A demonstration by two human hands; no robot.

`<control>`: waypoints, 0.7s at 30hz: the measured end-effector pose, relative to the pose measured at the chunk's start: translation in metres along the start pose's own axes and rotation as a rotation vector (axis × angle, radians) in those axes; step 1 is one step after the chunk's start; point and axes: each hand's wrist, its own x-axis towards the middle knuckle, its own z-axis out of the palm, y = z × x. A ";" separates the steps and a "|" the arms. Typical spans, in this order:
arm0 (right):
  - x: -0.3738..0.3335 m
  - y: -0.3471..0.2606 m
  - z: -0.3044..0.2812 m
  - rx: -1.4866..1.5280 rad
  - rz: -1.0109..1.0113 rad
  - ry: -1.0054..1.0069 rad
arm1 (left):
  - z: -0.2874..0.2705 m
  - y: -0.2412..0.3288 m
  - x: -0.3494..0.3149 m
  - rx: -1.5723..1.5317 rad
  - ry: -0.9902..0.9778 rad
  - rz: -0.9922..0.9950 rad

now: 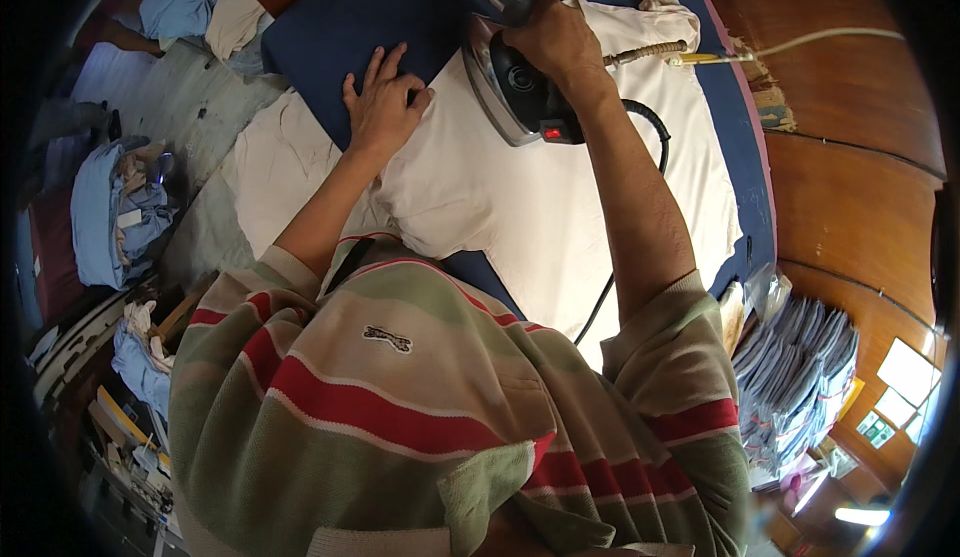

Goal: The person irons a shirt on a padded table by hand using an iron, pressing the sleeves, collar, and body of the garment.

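We log a navy-covered tabletop (pixel 310 47) carrying a cream garment (pixel 540 217). Over the garment lies the iron (pixel 522 79), long axis running away from us, slightly left, the right hand (pixel 558 39) wrapped round it. Left of it, the left hand (pixel 385 109) spreads at the garment's edge.

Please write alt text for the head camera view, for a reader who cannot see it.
A person's right hand grips a black and silver iron over a cream garment spread on a dark blue cover, while the left hand lies open by the garment's edge. At right, a stack of grey-blue clothes sits near brown wooden panelling.
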 end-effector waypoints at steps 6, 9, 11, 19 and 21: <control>-0.004 0.004 0.013 -0.038 -0.113 0.011 | 0.005 -0.009 -0.003 -0.057 0.062 0.021; -0.006 -0.004 0.008 -0.031 -0.076 -0.037 | 0.009 -0.015 -0.004 -0.076 0.095 0.051; -0.023 0.002 0.017 -0.041 -0.202 -0.039 | 0.012 -0.018 -0.004 -0.066 0.096 0.073; -0.059 -0.005 0.008 0.062 0.000 -0.114 | 0.021 -0.034 0.001 -0.033 0.159 0.171; -0.089 0.015 0.019 -0.014 -0.072 -0.021 | 0.025 -0.037 0.005 -0.006 0.193 0.207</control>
